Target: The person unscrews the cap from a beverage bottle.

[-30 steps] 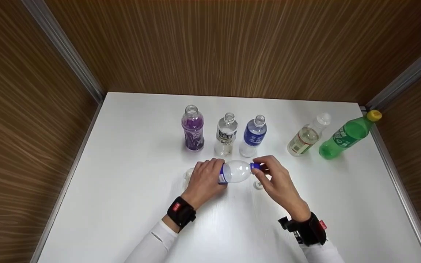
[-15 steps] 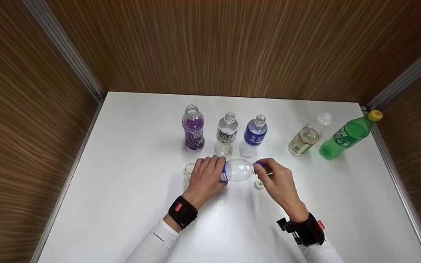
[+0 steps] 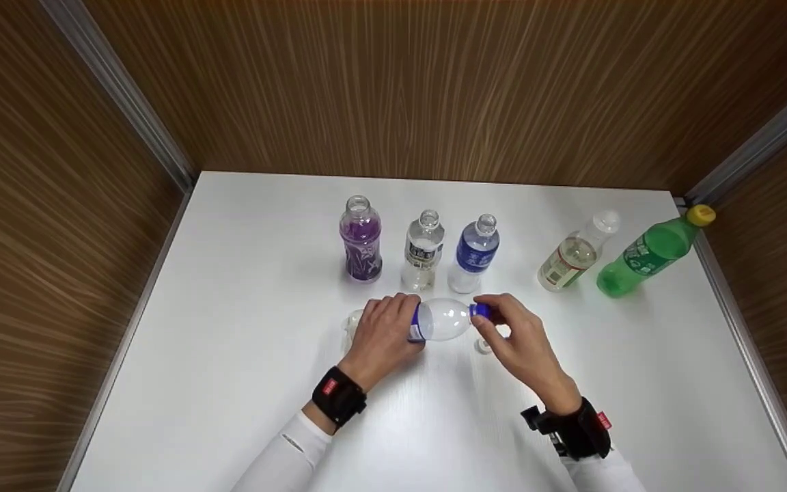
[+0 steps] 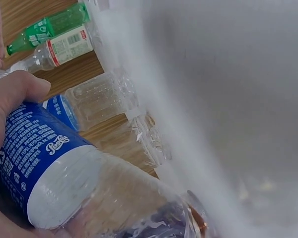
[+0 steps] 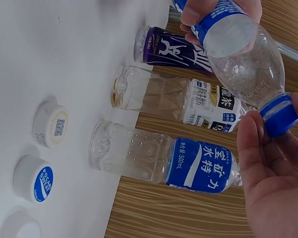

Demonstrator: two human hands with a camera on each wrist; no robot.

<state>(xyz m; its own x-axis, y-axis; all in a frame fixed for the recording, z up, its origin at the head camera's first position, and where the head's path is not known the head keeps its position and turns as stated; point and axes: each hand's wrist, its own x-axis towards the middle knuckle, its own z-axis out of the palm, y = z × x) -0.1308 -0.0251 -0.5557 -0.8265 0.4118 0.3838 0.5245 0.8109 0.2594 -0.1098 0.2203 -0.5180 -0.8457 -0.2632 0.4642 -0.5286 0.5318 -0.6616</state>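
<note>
A clear plastic bottle with a blue label (image 3: 445, 320) lies sideways, its neck toward the right. My left hand (image 3: 387, 335) grips it round the label, covering much of its body. In the left wrist view, fingers wrap the blue label (image 4: 39, 153). At the neck, the thumb and fingers of my right hand (image 3: 520, 342) pinch the blue cap (image 3: 480, 311). The right wrist view shows that cap (image 5: 280, 116) sitting on the bottle's mouth. Whether it is loose on the thread I cannot tell.
Behind the hands stand three uncapped bottles: purple (image 3: 361, 242), clear (image 3: 423, 253) and blue-labelled (image 3: 473, 256). Further right are a capped clear bottle (image 3: 570, 256) and a green bottle (image 3: 650, 256) with a yellow cap. White caps (image 5: 33, 178) rest on the white table (image 3: 229, 307).
The right hand has shifted slightly and its fingers have turned about the neck. Half a second ago they covered most of the blue cap; now more of it shows. The bottle has barely moved.
</note>
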